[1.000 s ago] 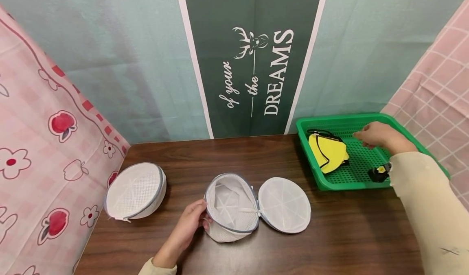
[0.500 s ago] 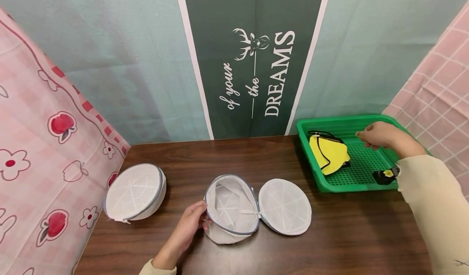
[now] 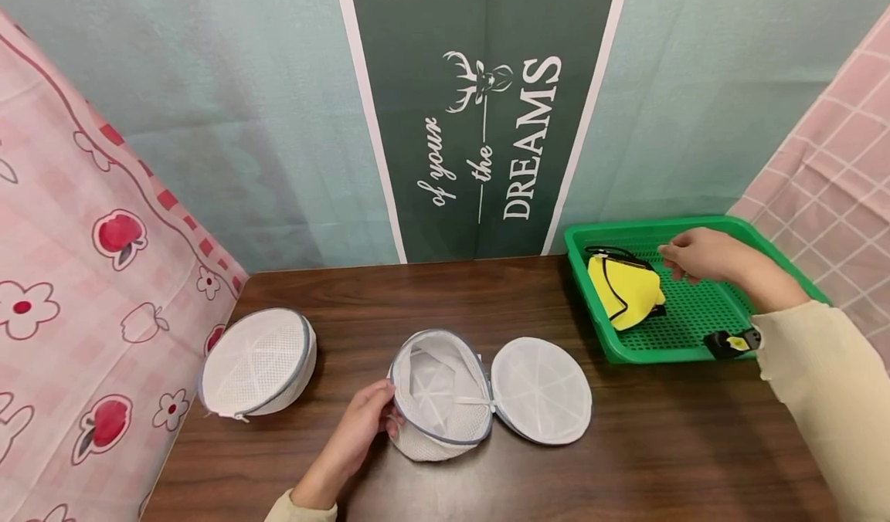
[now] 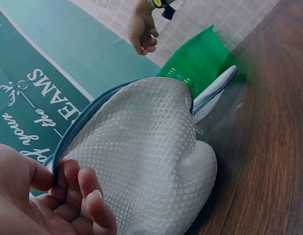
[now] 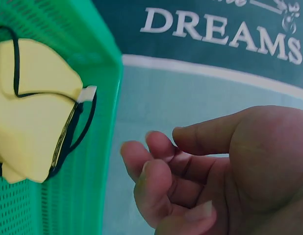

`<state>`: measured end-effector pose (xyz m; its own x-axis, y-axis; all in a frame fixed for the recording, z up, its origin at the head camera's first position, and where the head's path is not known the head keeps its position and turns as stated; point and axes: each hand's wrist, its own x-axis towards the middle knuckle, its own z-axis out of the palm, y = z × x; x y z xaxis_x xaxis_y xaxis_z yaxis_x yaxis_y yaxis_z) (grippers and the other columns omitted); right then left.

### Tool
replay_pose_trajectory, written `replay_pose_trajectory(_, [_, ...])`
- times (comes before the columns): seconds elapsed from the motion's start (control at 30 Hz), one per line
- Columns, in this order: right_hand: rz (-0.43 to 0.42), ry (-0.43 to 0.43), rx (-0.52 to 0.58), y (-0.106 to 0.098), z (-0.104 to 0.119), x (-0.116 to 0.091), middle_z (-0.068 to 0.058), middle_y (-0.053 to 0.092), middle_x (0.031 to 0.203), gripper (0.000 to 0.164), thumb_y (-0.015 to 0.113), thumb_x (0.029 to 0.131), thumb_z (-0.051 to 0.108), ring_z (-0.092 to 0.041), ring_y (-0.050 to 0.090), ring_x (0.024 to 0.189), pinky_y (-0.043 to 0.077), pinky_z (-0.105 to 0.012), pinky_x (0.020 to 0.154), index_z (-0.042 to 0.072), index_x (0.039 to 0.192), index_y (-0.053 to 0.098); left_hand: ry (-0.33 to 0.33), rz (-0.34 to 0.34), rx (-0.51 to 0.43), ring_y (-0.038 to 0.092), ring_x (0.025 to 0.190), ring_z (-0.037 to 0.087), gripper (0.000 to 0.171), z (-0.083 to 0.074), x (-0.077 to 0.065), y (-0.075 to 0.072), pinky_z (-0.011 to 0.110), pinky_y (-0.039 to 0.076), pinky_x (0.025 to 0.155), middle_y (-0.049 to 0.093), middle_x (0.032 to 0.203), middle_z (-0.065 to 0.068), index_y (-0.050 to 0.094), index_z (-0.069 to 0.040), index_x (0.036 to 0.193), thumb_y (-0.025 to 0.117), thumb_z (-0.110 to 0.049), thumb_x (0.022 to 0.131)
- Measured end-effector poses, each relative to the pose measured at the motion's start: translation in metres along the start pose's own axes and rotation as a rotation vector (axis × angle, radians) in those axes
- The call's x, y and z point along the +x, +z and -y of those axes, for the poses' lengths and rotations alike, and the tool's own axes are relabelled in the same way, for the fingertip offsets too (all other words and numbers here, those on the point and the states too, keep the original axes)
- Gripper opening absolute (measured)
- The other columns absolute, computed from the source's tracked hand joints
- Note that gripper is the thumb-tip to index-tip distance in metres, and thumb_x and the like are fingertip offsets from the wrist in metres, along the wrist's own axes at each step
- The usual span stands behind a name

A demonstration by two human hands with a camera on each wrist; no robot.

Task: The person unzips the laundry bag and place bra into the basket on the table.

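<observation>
My left hand [image 3: 367,414] pinches the zippered rim of an open white mesh laundry bag [image 3: 441,394] between thumb and fingers. The bag stands on the table, its round lid [image 3: 541,391] folded out flat to the right. In the left wrist view, the thumb and fingers meet at the bag's dark zipper edge [image 4: 75,125]. Over the green basket [image 3: 612,350], my right hand [image 3: 705,255] hovers with loosely curled fingers and nothing in them. Just left of it, a folded yellow garment [image 3: 622,290] with black trim and thin black straps lies in the basket.
A second white mesh laundry bag [image 3: 257,364], zipped closed, sits at the table's left. Curtains surround the wooden table [image 3: 334,298] at the back and both sides. A black wrist-camera mount [image 3: 730,343] juts from the right wrist over the basket's front rim.
My right hand drifted slightly right, then came back left, closer to the yellow garment. The left hand and the open laundry bag have stayed in place.
</observation>
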<state>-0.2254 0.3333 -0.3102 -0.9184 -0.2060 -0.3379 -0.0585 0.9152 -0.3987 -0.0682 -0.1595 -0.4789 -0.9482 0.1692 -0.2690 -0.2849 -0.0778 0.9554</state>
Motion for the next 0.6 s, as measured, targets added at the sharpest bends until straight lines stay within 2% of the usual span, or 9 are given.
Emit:
replay_pose_trajectory(0.27, [0.051,-0.028,0.045,0.010,0.029,-0.008,-0.011,0.063,0.086,0.040,0.036,0.112,0.022,-0.023,0.057,0.071,0.047,-0.038,0.067,-0.008,0.102,0.060,0.004,0.004,-0.002,0.054,0.067,0.013,0.025,-0.001,0.000,-0.001,0.021,0.045,0.057,0.056,0.074,0.004,0.056,-0.007,0.085,0.042,-0.011,0.104])
replay_pose_trajectory(0.6, [0.091,-0.098,0.109,0.032,0.061,-0.016,-0.006,0.061,0.080,0.038,0.040,0.111,0.025,-0.021,0.053,0.065,0.046,-0.035,0.063,0.001,0.089,0.060,0.011,0.016,-0.004,0.054,0.068,0.011,0.024,-0.001,-0.002,-0.003,0.021,0.046,0.058,0.056,0.074,0.002,0.058,-0.007,0.088,0.042,-0.013,0.106])
